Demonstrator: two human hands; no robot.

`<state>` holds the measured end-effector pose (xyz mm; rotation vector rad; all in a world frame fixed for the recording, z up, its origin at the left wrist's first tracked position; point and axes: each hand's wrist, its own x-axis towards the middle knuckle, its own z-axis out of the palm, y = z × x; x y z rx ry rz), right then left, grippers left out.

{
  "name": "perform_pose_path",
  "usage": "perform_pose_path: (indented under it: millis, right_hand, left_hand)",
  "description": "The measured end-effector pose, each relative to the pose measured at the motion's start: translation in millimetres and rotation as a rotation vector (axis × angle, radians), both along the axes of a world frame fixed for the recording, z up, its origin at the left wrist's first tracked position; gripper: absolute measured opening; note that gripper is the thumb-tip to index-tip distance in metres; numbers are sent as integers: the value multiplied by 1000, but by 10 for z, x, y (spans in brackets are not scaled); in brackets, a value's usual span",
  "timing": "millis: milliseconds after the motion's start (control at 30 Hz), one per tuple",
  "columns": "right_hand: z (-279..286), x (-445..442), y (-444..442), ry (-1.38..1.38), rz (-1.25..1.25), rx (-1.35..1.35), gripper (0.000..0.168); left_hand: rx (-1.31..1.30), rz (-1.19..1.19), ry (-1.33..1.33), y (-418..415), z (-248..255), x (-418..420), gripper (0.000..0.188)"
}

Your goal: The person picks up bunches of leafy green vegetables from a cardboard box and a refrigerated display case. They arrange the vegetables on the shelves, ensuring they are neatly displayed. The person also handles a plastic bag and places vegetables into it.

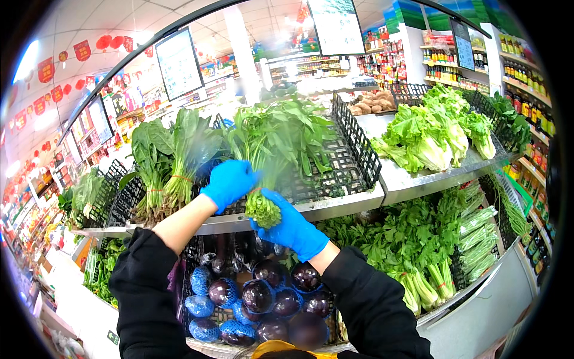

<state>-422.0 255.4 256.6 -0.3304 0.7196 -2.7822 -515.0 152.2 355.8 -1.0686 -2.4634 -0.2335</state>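
My right hand [293, 229], in a blue glove, is closed around the cut stem ends of a bunch of leafy greens [263, 208], held with a red band over the shelf's front edge. The bunch's leaves reach away over a black crate. My left hand [229, 181], also blue-gloved, is curled beside the stems just above the band; whether it grips anything is hidden. Left of it stand banded bunches of spinach [179, 179] with roots showing. More long leafy greens [291, 130] lie behind my hands.
A black plastic crate [358, 148] is right of the greens, then lettuces [430, 139] and potatoes [373, 103]. Below are round eggplants [258, 296], some in blue foam nets, and celery [419, 287]. A metal shelf edge [332, 210] runs across. Price screens [179, 63] hang overhead.
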Motion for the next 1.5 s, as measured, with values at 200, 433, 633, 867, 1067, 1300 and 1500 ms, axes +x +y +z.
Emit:
perform_pose_path:
  millis: [200,433,633,867,1067,1300,1500]
  right_hand:
    - [93,64,-55,5,-38,135,35]
    - [174,164,-135,-2,-165,370,35]
    - [178,283,-157,100,-262,238,44]
    - [30,260,-125,222,-212,-181,42]
    - [9,253,-22,188,-258,-166,34]
    - [-17,300,-13,229,-230,-185,30]
    - [-82,257,-143,184,-360,-241,27]
  left_hand:
    - [210,-57,-872,-174,-45,219,63]
    - [292,-303,-1114,-209,-10,365,97]
    - [472,-425,-1108,-235,2,531,98]
    - [566,-526,-1141,-107,-21,597,99]
    - [589,-496,-1078,-9,-85,583,105]
    - [610,-490,-1238,46,-296,446,87]
    - [397,-677,-1244,-142,-297,419,57]
